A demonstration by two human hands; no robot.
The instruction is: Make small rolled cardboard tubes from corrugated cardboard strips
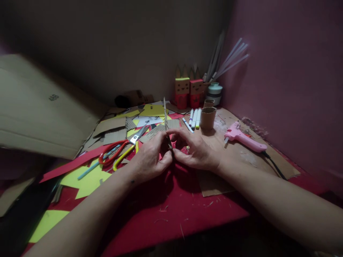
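Close together over the red tabletop [171,210], my left hand [154,153] and my right hand [191,150] both pinch a thin strip of cardboard [165,114]. The strip is seen nearly edge-on and points up and away from me; its lower end is partly hidden by my fingers. Left of my left hand lie red-handled scissors [114,151], with a yellow handle [124,157] beside them. Beyond my right hand are several capped markers [195,119] and a short cardboard tube [208,118] standing upright.
A pink glue gun [245,137] with a black cord rests on a cardboard sheet [222,142] at the right. Yellow paper scraps [88,178] and cardboard pieces cover the left. At the back stand two decorated cardboard figures [182,89], a lidded jar [214,91] and glue sticks [233,57].
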